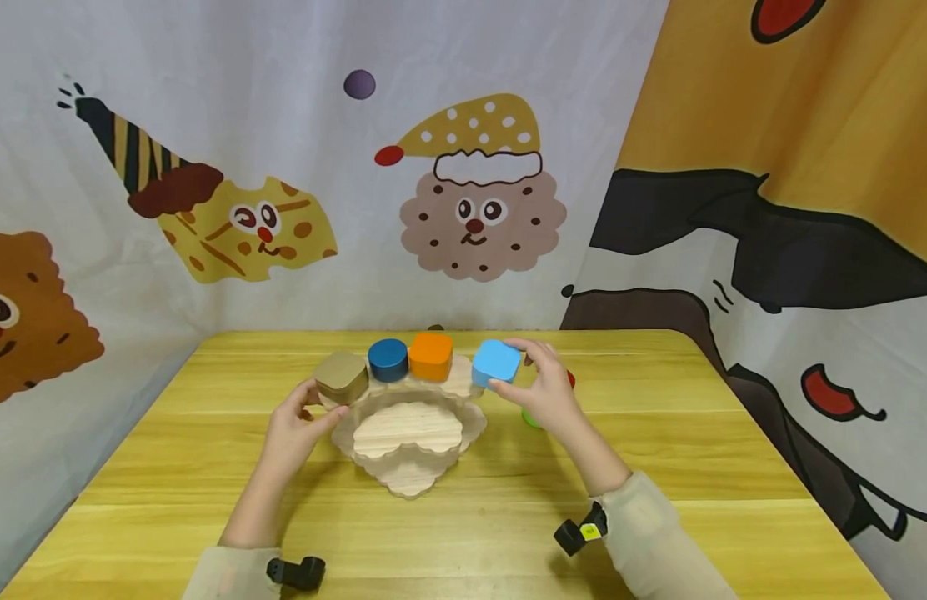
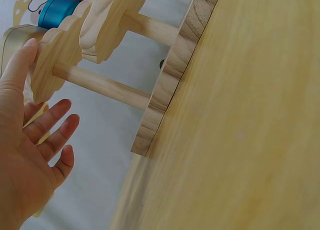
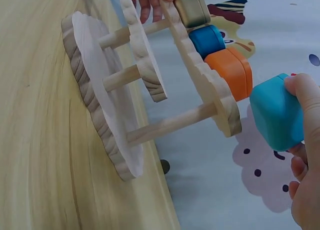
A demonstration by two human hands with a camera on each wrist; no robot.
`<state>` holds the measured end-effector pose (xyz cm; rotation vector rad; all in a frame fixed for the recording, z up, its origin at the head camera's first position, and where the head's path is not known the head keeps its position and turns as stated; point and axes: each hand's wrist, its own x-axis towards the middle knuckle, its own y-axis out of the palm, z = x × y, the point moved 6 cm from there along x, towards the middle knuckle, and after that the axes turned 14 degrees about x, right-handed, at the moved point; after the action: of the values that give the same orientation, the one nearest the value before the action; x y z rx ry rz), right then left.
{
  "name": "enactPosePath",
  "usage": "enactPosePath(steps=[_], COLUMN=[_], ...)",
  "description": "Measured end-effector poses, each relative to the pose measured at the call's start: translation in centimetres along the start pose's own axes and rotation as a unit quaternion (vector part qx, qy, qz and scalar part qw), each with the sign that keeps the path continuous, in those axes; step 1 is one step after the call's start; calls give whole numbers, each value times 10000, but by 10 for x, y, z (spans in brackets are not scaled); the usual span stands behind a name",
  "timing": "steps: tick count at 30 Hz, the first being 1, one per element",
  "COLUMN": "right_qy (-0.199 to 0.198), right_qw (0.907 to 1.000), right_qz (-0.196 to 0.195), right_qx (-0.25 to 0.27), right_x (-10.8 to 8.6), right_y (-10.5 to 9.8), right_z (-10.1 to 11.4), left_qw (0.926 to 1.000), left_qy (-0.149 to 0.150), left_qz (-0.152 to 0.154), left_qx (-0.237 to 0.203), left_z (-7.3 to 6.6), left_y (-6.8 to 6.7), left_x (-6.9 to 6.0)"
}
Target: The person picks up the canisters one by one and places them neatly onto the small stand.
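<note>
A light-blue rounded box is pinched between the thumb and fingers of my right hand, held just off the right end of the top shelf. Under it stands a tiered wooden stand with scalloped edges and round posts. On its curved top shelf sit a gold box, a dark-blue round tin and an orange box in a row. My left hand grips the left end of that shelf beside the gold box, thumb in front; the other fingers are loosely bent below in the left wrist view.
A green thing and a red thing lie mostly hidden behind my right hand. The wood-grain table extends around the stand. A cartoon-printed curtain hangs behind its far edge.
</note>
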<state>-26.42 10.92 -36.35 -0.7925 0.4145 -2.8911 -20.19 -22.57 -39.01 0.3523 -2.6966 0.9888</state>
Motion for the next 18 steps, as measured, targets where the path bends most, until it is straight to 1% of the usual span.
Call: enactPosePath(steps=[9,18], right_qy=[128,186], right_qw=[9998,9996], right_qz=[131,191], right_qx=[28,98], right_x=[7,12], right_y=[11,18], right_z=[0,-5], left_qw=[10000,10000], left_qy=[-31,-25], left_qz=[18,-4], left_qx=[14,-34], left_z=[2,3], left_y=[1,1], left_x=[0,1])
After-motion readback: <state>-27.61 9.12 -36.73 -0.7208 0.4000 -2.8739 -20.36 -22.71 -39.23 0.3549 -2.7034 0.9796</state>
